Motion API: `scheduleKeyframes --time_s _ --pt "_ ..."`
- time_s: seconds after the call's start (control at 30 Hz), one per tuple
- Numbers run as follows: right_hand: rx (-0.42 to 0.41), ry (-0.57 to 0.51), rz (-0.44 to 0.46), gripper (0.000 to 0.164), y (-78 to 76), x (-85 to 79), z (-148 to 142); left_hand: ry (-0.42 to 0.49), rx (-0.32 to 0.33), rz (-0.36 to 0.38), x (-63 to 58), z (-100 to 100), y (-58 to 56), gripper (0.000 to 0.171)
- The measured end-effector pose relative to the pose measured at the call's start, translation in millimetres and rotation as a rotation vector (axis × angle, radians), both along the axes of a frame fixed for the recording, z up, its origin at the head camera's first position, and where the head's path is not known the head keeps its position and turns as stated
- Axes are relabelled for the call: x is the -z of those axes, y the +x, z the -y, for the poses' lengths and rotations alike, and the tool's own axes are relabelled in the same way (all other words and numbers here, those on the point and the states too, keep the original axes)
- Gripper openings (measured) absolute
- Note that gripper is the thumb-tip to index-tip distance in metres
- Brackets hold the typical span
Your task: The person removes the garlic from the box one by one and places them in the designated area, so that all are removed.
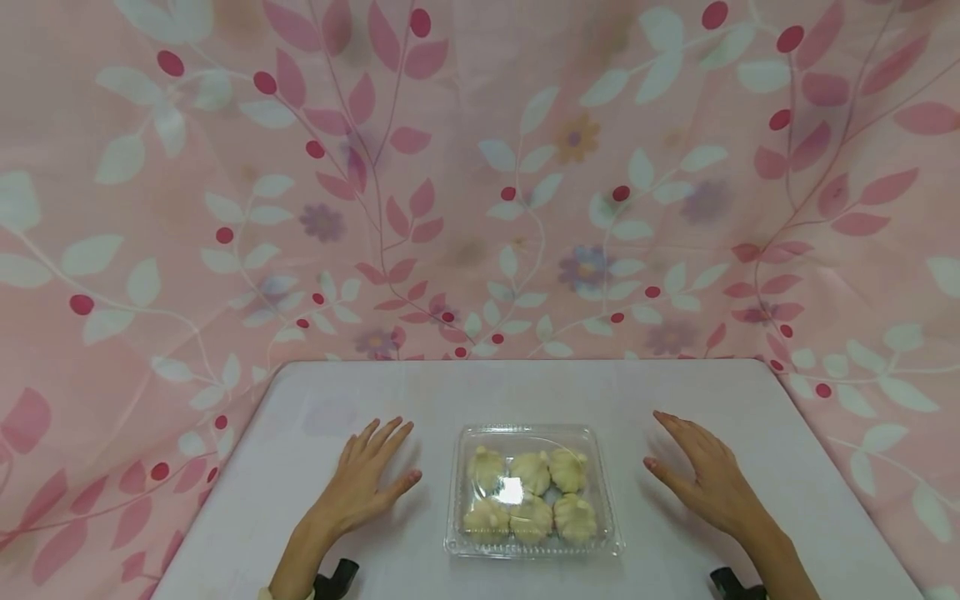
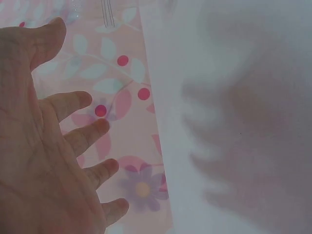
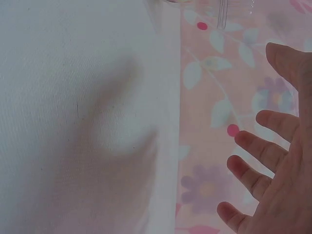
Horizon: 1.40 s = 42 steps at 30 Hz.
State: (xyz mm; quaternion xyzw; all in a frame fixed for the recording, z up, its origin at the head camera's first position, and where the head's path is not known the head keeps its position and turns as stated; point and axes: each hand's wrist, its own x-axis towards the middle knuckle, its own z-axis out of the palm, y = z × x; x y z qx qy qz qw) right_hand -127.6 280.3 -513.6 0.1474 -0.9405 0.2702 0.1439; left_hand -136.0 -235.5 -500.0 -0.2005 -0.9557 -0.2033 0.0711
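Observation:
In the head view a clear plastic clamshell box (image 1: 534, 546) sits on the white table with its lid down. Through the lid show several pale yellow, pleated, bun-shaped pieces (image 1: 574, 517) in two rows. To the left of the box, apart from it, my left hand (image 1: 358, 487) is held over the table with fingers spread and nothing in it. On the opposite side my right hand (image 1: 705, 479) is held likewise, fingers extended, not touching the box. Both wrist views show the spread fingers; a clear ridged edge (image 2: 108, 13) peeks in at the top of the left one.
The white table (image 1: 390, 392) has rounded far corners. Behind it and along its sides hangs a pink cloth (image 1: 465, 275) printed with leaves, berries and flowers. Black wrist mounts (image 1: 336, 579) show below both hands. Light glares off the box lid.

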Motion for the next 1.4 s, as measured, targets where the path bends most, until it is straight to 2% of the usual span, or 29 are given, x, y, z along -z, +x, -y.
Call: scheduleKeyframes --time_s 0.27,0.57,0.77,1.07,1.2,1.4 --pt "-0.027 -0.037 0.021 0.075 3.4 -3.1 2.8 0.016 0.028 0.012 -3.9 -4.2 5.4 0.076" --pt "-0.025 -0.082 0.163 0.073 9.2 -8.0 8.6 0.051 0.098 0.020 -5.1 -7.2 8.7 0.075" --pt "-0.061 -0.104 0.195 0.072 13.4 -10.0 11.9 0.121 0.135 0.114 -8.7 -9.4 11.5 0.073" --pt "-0.146 -0.168 0.196 0.074 19.4 -6.8 17.8 0.232 0.146 0.274 -9.2 -11.3 17.1 0.071" --pt "-0.172 -0.170 0.186 0.073 20.4 -6.0 21.7 0.270 0.159 0.316 -7.7 -11.9 18.5 0.070" --pt "-0.206 -0.162 0.162 0.073 22.6 -5.3 26.4 0.307 0.193 0.337 -6.4 -14.6 19.8 0.070"
